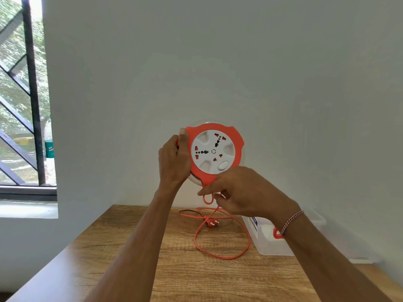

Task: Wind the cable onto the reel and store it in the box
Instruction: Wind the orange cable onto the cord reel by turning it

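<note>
The left hand (173, 159) grips the rim of the orange-and-white extension reel (214, 152), held up above the wooden table (130, 247). Just under the reel, the right hand (244, 192) pinches the orange cable (222, 240), which loops down onto the table beside its plug (211, 223). The clear plastic box (268, 238) sits on the table, right of the plug.

Reel (214, 152) in left hand (173, 162)
</note>
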### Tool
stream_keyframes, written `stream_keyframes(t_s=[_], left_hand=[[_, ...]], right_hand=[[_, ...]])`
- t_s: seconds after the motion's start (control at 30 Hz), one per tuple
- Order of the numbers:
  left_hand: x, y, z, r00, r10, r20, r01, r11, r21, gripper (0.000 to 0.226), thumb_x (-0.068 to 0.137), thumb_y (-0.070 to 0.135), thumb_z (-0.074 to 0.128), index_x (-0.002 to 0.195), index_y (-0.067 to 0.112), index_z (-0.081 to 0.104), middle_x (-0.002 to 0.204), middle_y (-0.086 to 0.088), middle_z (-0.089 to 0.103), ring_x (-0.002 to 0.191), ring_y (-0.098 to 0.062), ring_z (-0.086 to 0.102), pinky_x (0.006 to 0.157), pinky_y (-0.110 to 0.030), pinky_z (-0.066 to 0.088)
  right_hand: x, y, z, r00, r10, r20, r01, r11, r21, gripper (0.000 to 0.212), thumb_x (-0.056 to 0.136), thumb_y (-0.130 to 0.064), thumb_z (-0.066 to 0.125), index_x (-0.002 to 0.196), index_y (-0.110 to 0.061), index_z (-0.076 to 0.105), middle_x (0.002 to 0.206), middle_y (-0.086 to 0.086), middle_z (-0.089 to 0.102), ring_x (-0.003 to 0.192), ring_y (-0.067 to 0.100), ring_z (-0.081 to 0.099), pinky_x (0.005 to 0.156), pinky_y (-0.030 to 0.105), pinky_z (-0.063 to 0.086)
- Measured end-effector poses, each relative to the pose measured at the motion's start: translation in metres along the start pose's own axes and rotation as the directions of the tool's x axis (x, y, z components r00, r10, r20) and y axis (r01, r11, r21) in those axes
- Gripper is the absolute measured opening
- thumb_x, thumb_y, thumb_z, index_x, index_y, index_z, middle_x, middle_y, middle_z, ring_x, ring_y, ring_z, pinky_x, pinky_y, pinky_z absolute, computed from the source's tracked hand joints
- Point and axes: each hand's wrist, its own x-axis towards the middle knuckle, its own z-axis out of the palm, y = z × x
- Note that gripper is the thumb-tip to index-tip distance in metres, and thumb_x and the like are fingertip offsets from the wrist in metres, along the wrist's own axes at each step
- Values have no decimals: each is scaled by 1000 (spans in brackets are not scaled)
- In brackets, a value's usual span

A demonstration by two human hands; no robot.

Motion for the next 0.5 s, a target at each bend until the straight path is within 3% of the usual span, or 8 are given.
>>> stream_keyframes(t_s=[0.27, 0.4, 0.5], left_hand=[[1, -2, -2, 997, -66, -41, 65, 997, -37, 58, 103, 55, 34, 87, 10, 66, 77, -5, 73, 67, -20, 72, 69, -48, 64], [4, -4, -4, 991, -102, -86, 99, 994, -39, 60, 103, 56, 33, 87, 8, 66, 79, -8, 73, 71, -25, 72, 72, -50, 62], [7, -5, -7, 985, -142, -100, 136, 989, -65, 58, 103, 57, 32, 89, 14, 68, 78, 2, 72, 71, -16, 72, 72, -41, 64]], right_hand=[[1, 5, -11, 996, 40, -79, -37, 998, 42, 14, 82, -32, 72, 95, -32, 78, 66, -19, 57, 55, 0, 45, 62, 29, 51], [-1, 12, -18, 983, 93, -155, -90, 996, 27, 12, 76, -41, 77, 80, -29, 76, 53, -25, 40, 49, -2, 44, 61, 23, 48], [-2, 20, -18, 981, 168, -98, -169, 986, -5, 21, 73, -48, 80, 76, -27, 75, 52, -25, 43, 49, 0, 49, 58, 16, 39]])
